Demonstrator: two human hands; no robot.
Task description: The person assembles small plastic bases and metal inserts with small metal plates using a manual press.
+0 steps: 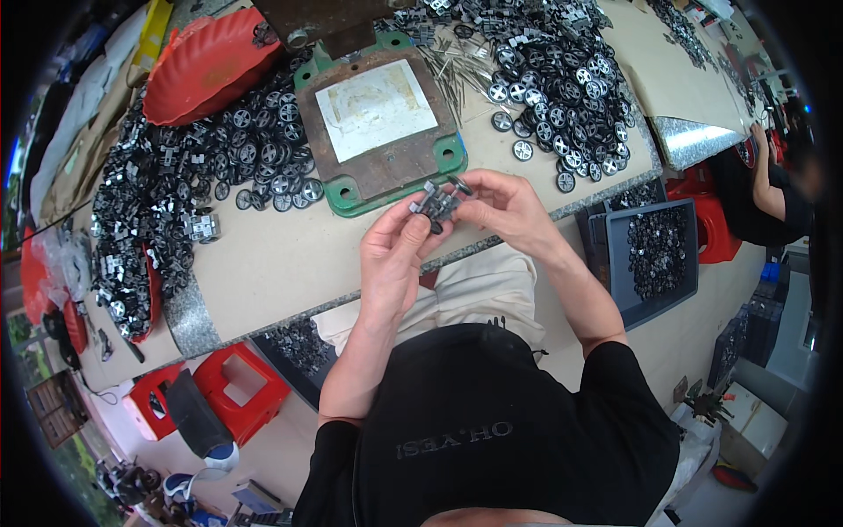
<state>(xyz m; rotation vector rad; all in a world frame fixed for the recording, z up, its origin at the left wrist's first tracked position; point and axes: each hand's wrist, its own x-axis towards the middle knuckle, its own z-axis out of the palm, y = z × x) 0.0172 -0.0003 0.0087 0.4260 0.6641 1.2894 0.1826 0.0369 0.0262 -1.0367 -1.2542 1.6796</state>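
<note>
Just above the table's near edge, both my hands hold a small grey-and-black plastic toy-car chassis [436,203] between them. Fingers and thumb of my left hand [391,263] pinch it from the left and below. My right hand [505,209] closes on its right end, at a black wheel [460,185] standing out at the upper corner. Another dark round part shows at its lower side, beside my left thumb. My fingertips cover part of the chassis. Directly beyond my hands lies a green-edged metal plate [386,189] with a white sheet [376,110] on it.
Black wheels with silver spokes pile up at right [566,105] and left [272,154]. Thin metal axles [455,70] lie behind the plate. Grey-black chassis parts [132,228] and a red scalloped basket [211,66] are at left. A grey bin [619,263] and a co-worker [764,189] are right.
</note>
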